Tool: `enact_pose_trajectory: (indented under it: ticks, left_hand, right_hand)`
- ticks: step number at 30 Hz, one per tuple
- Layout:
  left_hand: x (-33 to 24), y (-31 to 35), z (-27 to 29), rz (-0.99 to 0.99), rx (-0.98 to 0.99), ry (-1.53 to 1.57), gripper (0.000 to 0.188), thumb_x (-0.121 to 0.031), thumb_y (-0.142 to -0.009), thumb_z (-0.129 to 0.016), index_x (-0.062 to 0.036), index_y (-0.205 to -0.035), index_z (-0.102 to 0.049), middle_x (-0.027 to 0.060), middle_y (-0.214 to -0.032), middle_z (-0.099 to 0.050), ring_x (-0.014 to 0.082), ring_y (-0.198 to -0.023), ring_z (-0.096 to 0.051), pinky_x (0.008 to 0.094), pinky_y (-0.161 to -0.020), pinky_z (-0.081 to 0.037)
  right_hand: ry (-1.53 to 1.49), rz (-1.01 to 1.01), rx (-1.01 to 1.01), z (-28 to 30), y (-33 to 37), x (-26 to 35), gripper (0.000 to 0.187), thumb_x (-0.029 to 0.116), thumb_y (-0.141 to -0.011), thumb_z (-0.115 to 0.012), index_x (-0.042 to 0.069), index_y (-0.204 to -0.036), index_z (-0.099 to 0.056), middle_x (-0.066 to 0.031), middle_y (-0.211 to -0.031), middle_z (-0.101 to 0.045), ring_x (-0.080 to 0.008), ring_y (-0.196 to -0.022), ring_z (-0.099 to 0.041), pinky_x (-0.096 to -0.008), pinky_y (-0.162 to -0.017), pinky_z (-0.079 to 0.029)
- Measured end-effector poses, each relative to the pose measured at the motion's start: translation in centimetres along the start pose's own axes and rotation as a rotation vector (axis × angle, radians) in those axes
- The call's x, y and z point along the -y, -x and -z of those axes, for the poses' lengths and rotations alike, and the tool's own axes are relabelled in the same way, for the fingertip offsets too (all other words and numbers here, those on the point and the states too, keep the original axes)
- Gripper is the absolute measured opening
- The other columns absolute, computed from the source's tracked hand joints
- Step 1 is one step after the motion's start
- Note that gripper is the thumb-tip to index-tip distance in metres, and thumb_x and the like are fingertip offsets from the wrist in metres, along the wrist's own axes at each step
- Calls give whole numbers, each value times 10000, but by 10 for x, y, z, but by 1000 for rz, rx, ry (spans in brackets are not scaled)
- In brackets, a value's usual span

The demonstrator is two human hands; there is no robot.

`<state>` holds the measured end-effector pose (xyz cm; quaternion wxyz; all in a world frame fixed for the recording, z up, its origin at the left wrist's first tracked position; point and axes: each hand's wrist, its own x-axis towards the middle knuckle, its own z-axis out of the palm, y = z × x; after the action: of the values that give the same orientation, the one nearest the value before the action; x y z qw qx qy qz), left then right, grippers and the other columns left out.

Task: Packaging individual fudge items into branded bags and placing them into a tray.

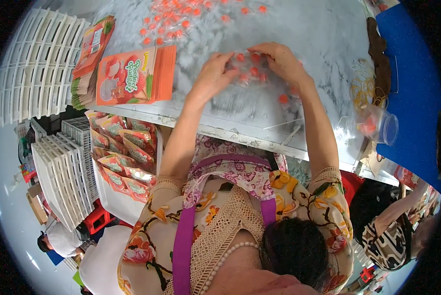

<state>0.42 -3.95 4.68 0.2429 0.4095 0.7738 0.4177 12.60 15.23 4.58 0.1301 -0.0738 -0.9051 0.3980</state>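
Observation:
On the grey metal tabletop, a small cluster of red candies (253, 72) in clear wrappers lies between my two hands. My left hand (213, 76) curves along the cluster's left side, its thumb and fingers apart and the fingertips touching the wrappers. From the right, my right hand (284, 63) arches over the far side of the cluster, fingers stretched toward it. Neither hand is closed round a candy as far as I can see. Near my right wrist lies another wrapped candy (283, 99). Farther off, a larger spread of wrapped red candies (173, 22) covers the table.
Stacked flat printed pouches (132, 76) stand at the table's left edge beside another pouch stack (90, 46). Below are filled pouches (124, 152) in a white tub. White slatted crates (36, 64) rise at left. Rubber bands (365, 93) and a clear jar (386, 128) sit at right, near another person (387, 241).

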Motion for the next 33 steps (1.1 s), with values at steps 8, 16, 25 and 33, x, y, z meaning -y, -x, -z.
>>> enact_pose_trajectory:
  ticks: [8, 16, 25, 33]
  left_hand:
    - [-35, 5, -58, -113, 51, -41, 414, -124, -803, -663, -32, -1202, -599, 202, -1117, -599, 306, -950, -642, 372, -837, -510]
    - [58, -52, 136, -13, -349, -745, 325, -98, -775, -563, -32, -1083, -643, 235, -1063, -633, 406, -1010, -596, 476, -867, -481]
    - [68, -94, 167, 147, 19, -756, 483, -184, -734, -731, -32, -1179, -622, 189, -1143, -641, 331, -1073, -610, 394, -884, -508]
    - [61, -77, 135, -26, -43, -567, 357, -61, -713, -664, -10, -1066, -658, 230, -1029, -652, 369, -1001, -623, 425, -858, -500]
  right_hand:
    - [149, -175, 73, 43, 31, -4, 413, -104, -750, -500, 29, -1108, -658, -177, -1037, -663, -321, -920, -634, -363, -826, -498]
    - [190, 127, -99, 15, -34, 10, 332, -67, -819, -513, 30, -1109, -642, -178, -1030, -656, -339, -925, -631, -359, -822, -491]
    - [376, 290, -224, -55, -113, -16, 476, -118, -719, -467, 39, -1138, -629, -176, -1130, -632, -366, -965, -617, -381, -846, -499]
    - [126, 194, -117, -48, -107, 1, 519, -109, -750, -461, 69, -1219, -593, -168, -1168, -623, -361, -1027, -602, -396, -892, -485]
